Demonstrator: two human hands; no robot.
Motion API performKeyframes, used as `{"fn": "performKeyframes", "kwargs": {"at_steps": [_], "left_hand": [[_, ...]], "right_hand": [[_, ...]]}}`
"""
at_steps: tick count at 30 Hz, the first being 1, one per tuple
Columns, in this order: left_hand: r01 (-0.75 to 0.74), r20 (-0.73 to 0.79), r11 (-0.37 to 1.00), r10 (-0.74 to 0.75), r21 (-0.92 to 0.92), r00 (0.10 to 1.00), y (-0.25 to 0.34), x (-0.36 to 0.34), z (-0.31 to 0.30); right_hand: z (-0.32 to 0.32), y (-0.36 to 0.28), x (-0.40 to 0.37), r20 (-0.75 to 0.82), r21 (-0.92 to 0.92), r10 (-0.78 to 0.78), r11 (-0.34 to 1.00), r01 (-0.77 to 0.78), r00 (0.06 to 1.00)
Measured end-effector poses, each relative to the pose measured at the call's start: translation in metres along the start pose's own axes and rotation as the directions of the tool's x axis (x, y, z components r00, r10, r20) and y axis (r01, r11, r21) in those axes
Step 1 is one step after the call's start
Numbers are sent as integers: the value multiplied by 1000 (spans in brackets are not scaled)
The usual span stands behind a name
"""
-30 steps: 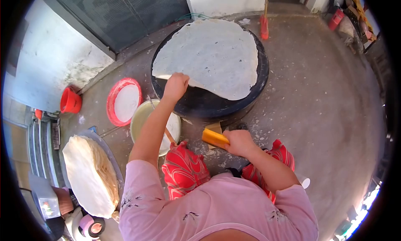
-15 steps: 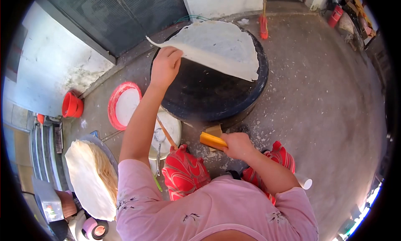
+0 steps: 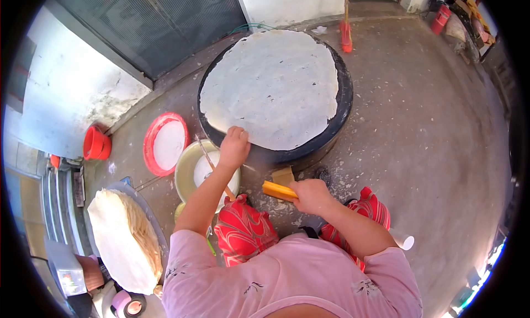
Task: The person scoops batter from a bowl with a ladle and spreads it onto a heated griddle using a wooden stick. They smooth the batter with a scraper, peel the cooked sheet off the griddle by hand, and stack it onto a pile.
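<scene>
A large thin flatbread (image 3: 270, 86) lies spread over a round black griddle (image 3: 345, 97), covering most of its top. At the near left edge of the sheet, my left hand (image 3: 235, 147) has its fingers closed on the flatbread's rim. My right hand (image 3: 312, 196) grips a yellow-orange scraper (image 3: 279, 191) in front of the griddle, just above the knees and apart from the bread.
Left of the griddle stand a red basin (image 3: 148, 144) of white powder and a pale bowl (image 3: 182, 180) with a stick (image 3: 227, 191) across it. A stack of flatbreads (image 3: 121, 241) lies at lower left. A red broom (image 3: 346, 36) stands behind the griddle.
My left hand has come down toward me, laying the lifted near part of the flatbread flat across the griddle. My right hand with the scraper has hardly moved.
</scene>
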State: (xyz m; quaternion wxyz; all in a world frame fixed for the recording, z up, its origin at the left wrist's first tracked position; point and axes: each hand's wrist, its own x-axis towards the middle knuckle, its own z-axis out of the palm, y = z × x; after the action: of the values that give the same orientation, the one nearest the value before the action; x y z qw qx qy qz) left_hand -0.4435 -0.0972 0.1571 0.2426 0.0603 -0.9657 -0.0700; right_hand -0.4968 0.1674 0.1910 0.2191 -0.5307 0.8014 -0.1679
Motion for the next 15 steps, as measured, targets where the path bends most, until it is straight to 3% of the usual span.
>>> {"fn": "performKeyframes", "kwargs": {"at_steps": [3, 6, 10, 12, 15], "left_hand": [[-30, 121, 996, 20, 83, 992, 20, 8, 9], [-235, 94, 971, 231, 38, 968, 42, 24, 12], [-224, 140, 975, 224, -16, 965, 40, 42, 20], [-62, -29, 991, 59, -120, 998, 33, 57, 11], [4, -295, 991, -42, -131, 955, 22, 80, -22]], "right_hand": [[0, 0, 0, -7, 3, 5, 1000, -5, 1000], [1, 0, 1, -6, 6, 13, 1000, -13, 1000], [-2, -1, 1, 18, -6, 27, 1000, -27, 999], [-3, -1, 0, 10, -7, 21, 1000, -21, 1000], [-3, 0, -2, -6, -4, 15, 1000, -15, 1000]]}}
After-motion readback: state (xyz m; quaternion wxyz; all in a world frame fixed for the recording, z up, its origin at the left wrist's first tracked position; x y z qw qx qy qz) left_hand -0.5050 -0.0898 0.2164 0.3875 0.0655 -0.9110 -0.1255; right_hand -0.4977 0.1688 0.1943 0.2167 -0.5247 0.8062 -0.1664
